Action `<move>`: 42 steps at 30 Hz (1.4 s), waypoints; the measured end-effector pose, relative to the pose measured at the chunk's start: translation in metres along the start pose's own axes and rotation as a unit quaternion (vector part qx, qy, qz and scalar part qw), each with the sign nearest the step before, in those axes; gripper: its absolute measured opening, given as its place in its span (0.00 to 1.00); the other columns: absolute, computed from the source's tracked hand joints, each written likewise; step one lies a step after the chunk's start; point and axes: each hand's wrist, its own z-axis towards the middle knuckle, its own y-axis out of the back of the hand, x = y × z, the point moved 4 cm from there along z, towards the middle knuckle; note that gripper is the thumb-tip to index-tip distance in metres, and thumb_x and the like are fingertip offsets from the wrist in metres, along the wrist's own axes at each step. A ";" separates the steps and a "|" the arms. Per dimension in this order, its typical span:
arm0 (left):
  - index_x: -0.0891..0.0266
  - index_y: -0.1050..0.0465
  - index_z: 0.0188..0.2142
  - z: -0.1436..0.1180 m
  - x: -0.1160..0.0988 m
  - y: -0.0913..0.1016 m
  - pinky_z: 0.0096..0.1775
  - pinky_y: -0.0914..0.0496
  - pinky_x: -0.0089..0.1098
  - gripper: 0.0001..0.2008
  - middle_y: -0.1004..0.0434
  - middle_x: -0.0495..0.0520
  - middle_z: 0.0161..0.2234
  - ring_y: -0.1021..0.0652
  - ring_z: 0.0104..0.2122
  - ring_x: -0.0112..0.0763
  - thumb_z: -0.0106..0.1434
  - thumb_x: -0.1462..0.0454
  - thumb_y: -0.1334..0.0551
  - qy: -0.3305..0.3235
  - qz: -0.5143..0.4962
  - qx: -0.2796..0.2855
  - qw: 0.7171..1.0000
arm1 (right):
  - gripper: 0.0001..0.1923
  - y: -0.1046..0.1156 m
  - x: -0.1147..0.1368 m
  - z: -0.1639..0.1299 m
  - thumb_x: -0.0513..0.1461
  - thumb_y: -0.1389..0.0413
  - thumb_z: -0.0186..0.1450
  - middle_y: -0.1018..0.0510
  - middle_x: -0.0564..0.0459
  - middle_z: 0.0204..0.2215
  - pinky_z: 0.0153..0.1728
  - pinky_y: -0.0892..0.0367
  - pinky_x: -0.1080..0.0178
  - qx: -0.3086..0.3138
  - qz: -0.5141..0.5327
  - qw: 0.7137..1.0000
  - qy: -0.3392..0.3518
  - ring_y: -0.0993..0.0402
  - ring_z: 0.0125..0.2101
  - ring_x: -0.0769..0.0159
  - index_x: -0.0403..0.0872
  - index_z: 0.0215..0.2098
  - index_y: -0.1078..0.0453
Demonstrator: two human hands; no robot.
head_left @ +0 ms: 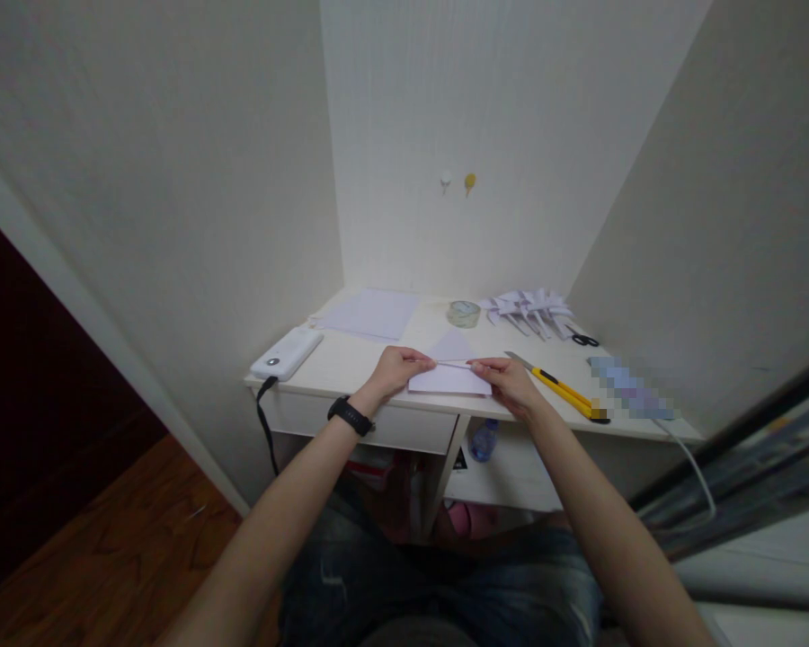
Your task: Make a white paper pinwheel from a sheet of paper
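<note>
A small sheet of white paper [448,381] lies at the front edge of the white desk, with a crease running across it and a pointed part behind. My left hand [399,370] pinches the left end of the crease, and a black watch is on that wrist. At the right end, my right hand [505,381] pinches the same paper between thumb and fingers. Just right of that hand lies a yellow utility knife [566,392] with its blade out.
Behind are paper sheets [370,313], a tape roll [464,314], a pile of folded paper strips [529,308] and scissors [585,340]. A white power bank [287,353] with a black cable sits left. A blurred device [630,388] with a white cable lies right. Walls enclose the desk [351,359].
</note>
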 end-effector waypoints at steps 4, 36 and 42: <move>0.67 0.17 0.32 0.000 0.000 0.000 0.36 0.32 0.33 0.19 0.17 0.58 0.30 0.24 0.31 0.34 0.47 0.53 0.27 -0.004 -0.003 0.008 1.000 | 0.22 0.000 0.000 0.000 0.51 0.28 0.43 0.17 0.48 0.31 0.36 0.36 0.60 -0.005 0.013 1.000 0.006 0.29 0.32 0.62 0.47 0.32 0.17; 0.67 0.17 0.36 0.000 -0.001 0.000 0.34 0.34 0.31 0.18 0.17 0.59 0.32 0.24 0.29 0.32 0.49 0.56 0.27 -0.011 0.019 0.031 0.999 | 0.22 0.001 -0.004 0.000 0.47 0.25 0.39 0.19 0.49 0.26 0.30 0.36 0.62 -0.025 0.051 0.998 -0.020 0.29 0.28 0.65 0.44 0.30 0.19; 0.67 0.17 0.35 0.000 -0.002 -0.001 0.35 0.33 0.31 0.17 0.16 0.58 0.32 0.23 0.30 0.32 0.49 0.57 0.27 -0.014 0.017 0.036 0.999 | 0.24 0.003 -0.005 0.001 0.48 0.25 0.38 0.20 0.50 0.24 0.27 0.38 0.62 -0.031 0.043 0.998 -0.026 0.31 0.25 0.66 0.44 0.29 0.20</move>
